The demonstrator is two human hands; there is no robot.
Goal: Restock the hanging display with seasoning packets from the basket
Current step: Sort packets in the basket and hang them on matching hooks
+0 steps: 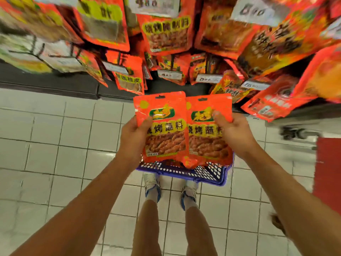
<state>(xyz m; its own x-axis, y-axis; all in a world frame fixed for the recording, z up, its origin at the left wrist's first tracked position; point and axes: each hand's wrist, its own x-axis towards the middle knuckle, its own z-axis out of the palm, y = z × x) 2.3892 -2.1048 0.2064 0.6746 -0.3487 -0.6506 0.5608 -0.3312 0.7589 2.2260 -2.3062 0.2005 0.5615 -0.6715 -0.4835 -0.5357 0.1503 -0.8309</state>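
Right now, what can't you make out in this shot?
- Basket, head view: its contents are hidden behind the two packets, one in the left hand, one in the right hand.
- Hanging display: hooks not visible, top cut off by the frame edge.
- Price tags: blurred, digits unsure.

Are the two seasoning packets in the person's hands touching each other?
Touching. The head view shows the left packet overlapping the edge of the right packet, with no gap along the seam.

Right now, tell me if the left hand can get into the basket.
Probably not yet: the left hand grips a packet, and both packets hang over the basket, covering most of its opening.
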